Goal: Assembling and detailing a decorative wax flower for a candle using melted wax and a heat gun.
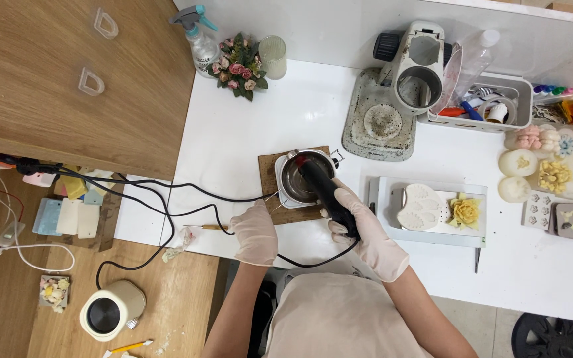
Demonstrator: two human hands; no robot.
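My right hand (361,225), in a white glove, grips a black heat gun (327,189) whose nozzle points into a small steel pot (293,178). The pot stands on a white square base on a brown board (268,174). My left hand (254,231), also gloved, rests near the board's front left corner, fingers curled; thin sticks (273,196) lie by the pot just above it. The gun's black cord (187,199) trails left across the white table (286,113).
A white tray (432,233) to the right bears a white mould and a yellow flower. A grey press (392,99), a bin of tools (492,103), several wax flowers (552,166), a spray bottle (200,40) and a bouquet (239,66) stand behind. A round cream heater (111,310) sits lower left.
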